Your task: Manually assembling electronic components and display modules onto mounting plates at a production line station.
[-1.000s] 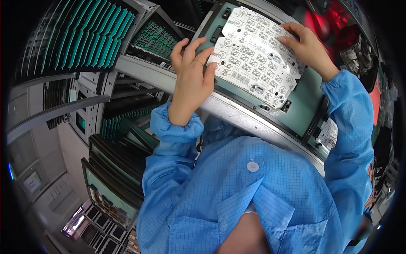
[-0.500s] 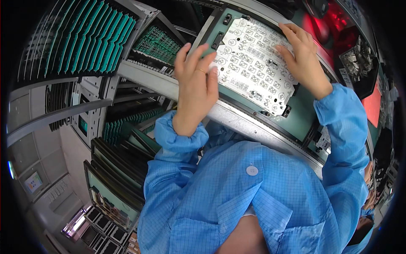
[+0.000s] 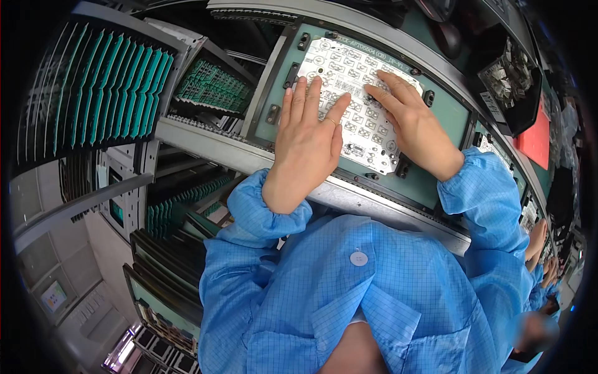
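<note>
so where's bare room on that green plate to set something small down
Widest: right of the white circuit board, bare green plate between the black clip, the right hand and the plate's right edge. Smaller: below the right wrist. Crowded: the board, under the left hand and right fingers, and the strip left of it, with black blocks.

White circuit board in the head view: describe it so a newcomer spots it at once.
Above the blue jacket, find the dark-framed green panel. The white circuit board lies on it. Unlike the white boards farther right, it has the left hand and right hand spread over it.
</note>
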`<state>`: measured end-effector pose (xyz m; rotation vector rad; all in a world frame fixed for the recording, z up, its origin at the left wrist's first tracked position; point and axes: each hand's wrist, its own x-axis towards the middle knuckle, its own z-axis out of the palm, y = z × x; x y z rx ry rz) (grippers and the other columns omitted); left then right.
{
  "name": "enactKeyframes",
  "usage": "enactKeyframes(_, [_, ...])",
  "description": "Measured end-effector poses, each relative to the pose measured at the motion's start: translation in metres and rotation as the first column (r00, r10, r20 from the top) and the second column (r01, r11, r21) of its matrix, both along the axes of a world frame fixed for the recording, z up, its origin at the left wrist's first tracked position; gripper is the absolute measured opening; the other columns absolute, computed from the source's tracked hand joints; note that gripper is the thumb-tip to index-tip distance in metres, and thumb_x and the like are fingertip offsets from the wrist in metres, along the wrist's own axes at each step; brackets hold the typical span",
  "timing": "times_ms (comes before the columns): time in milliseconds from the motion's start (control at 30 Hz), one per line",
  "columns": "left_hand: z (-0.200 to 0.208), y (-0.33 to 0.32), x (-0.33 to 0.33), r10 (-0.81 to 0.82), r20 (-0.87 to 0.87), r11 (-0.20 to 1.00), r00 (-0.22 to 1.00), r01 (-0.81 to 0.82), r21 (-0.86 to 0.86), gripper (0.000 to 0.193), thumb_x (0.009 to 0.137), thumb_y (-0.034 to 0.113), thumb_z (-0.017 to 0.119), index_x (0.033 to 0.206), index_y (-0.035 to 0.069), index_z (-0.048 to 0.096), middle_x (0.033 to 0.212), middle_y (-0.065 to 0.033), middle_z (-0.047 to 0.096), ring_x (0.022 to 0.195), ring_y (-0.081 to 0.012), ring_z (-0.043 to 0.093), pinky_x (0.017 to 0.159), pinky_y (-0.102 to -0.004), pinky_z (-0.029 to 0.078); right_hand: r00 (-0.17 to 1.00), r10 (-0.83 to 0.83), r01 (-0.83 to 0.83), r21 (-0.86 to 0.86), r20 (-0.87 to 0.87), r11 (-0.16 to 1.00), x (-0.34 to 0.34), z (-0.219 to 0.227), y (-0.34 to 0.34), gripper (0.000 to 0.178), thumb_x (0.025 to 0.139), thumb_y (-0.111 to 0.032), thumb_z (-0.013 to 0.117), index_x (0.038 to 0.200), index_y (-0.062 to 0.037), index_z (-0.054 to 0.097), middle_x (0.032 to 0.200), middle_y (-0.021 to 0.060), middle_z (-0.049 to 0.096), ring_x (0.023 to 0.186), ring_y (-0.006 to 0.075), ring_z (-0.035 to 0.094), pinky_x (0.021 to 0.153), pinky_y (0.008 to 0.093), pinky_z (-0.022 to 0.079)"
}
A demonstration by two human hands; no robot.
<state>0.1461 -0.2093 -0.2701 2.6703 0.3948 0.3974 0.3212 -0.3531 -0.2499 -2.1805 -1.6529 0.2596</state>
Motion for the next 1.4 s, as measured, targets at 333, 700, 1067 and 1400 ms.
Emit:
enactKeyframes(333, [0.007, 0.006, 0.046, -0.134, 0.01, 0.989, 0.991, 0.133, 0.06, 0.058, 0.09, 0.042, 0.067, 0.143, 0.024, 0.052, 0.152, -0.0295, 0.033, 0.141, -0.0539, 0.027, 0.117, -0.0604, 0.021, 0.985, -0.139, 0.13, 0.081, 0.105, 0.988, 0.09, 0.022, -0.019, 0.03, 0.087, 0.005, 0.057, 0.115, 0.0016, 0.067, 0.108, 0.0186, 0.065, 0.102, 0.0371, 0.062, 0.088, 0.0403, 0.05])
enactKeyframes(700, [0.006, 0.005, 0.061, -0.143, -0.092, 0.989, 0.985, 0.145, 0.005, 0.069, 0.079, 0.043, 0.073, 0.142, 0.02, 0.055, 0.149, -0.0392, 0.031, 0.138, -0.0619, 0.023, 0.116, -0.0635, 0.02, 0.697, -0.541, 0.497, -0.227, -0.471, 0.838, 0.078, 0.009, -0.015, 0.025, 0.096, -0.014, 0.064, 0.11, 0.0059, 0.071, 0.093, 0.0045, 0.071, 0.084, 0.0085, 0.059, 0.078, 0.023, 0.046])
enactKeyframes(1067, [0.002, 0.005, 0.058, -0.099, -0.095, 0.991, 0.991, 0.107, 0.082, 0.069, 0.077, 0.046, 0.075, 0.14, 0.025, 0.056, 0.147, -0.0364, 0.035, 0.135, -0.061, 0.029, 0.115, -0.0591, 0.024, 0.983, -0.18, 0.18, 0.002, 0.033, 0.984, 0.077, 0.038, 0.033, 0.026, 0.097, -0.012, 0.059, 0.119, -0.0024, 0.068, 0.094, 0.0121, 0.065, 0.092, 0.0255, 0.061, 0.08, 0.0328, 0.05])
enactKeyframes(1400, [0.0, 0.0, 0.06, -0.11, -0.088, 0.983, 0.99, 0.121, 0.138, 0.068, 0.076, 0.051, 0.073, 0.136, 0.021, 0.059, 0.145, -0.0368, 0.037, 0.133, -0.0603, 0.033, 0.113, -0.0583, 0.027, 0.921, 0.299, -0.289, 0.075, -0.251, 0.954, 0.083, -0.01, 0.108, 0.046, 0.078, 0.016, 0.053, 0.118, -0.0029, 0.066, 0.123, 0.0111, 0.056, 0.116, 0.0301, 0.057, 0.099, 0.037, 0.047])
